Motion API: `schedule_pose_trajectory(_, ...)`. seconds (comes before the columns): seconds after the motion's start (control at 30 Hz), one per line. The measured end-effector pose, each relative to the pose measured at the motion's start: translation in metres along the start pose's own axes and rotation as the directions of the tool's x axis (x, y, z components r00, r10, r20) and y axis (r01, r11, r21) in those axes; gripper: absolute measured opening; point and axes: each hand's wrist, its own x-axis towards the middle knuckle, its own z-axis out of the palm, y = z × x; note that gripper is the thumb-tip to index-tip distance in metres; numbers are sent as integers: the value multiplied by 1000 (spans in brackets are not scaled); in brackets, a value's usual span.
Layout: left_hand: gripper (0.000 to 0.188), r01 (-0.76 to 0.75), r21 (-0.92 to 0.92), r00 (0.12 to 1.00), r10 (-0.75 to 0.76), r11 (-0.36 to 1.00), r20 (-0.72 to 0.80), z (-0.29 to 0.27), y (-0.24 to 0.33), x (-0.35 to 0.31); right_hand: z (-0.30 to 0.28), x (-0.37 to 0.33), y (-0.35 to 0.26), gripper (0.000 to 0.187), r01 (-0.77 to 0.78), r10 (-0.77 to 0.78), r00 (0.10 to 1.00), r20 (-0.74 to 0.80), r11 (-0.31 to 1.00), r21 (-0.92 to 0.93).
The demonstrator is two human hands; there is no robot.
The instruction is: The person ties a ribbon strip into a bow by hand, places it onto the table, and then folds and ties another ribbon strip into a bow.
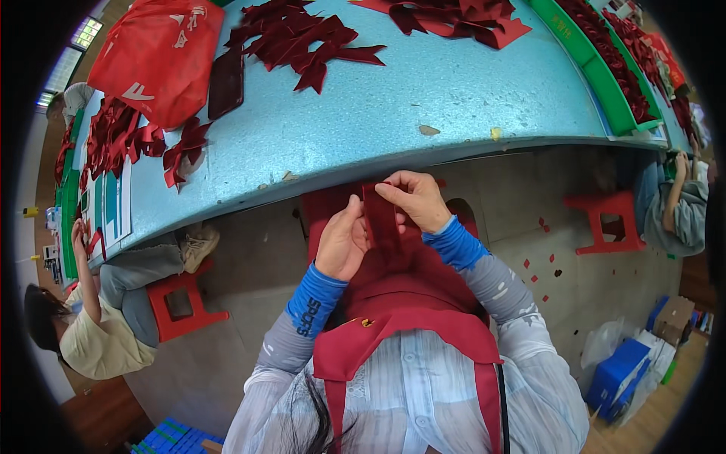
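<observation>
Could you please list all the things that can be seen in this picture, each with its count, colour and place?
strip of fabric: one, dark red, held upright between both hands below the table edge
table: one, light blue, across the top
ribbon bows: many, dark red, piled on the table
bag: one, bright red, top left on the table
trays: long, green, upper right, full of dark red pieces
stools: two, red, on the floor at left and right
co-workers: two, seated at the far left and far right
apron: one, dark red, on the person
left hand: grips the strip
right hand: pinches the strip's top
</observation>
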Motion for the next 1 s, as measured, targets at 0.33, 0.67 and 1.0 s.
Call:
schedule_pose_trajectory(0.33, 20, -100, 183, 994, 106, 978, -20, -9, -16, 5, 7, -4, -2, 23, -16, 17, 1000, -3, 997, 78)
schedule_pose_trajectory(0.67, 19, -129, 193, 991, 134, 973, -14, 0, -16, 6, 0, 7, 16, 22, 225, -226, 974, -11, 974, -29)
schedule_pose_trajectory(1.0, 22, -224, 309, 963, 259, 924, -77, 1, -24, -4, 13, -9, -7, 16, 26, -23, 997, 70, 999, -47)
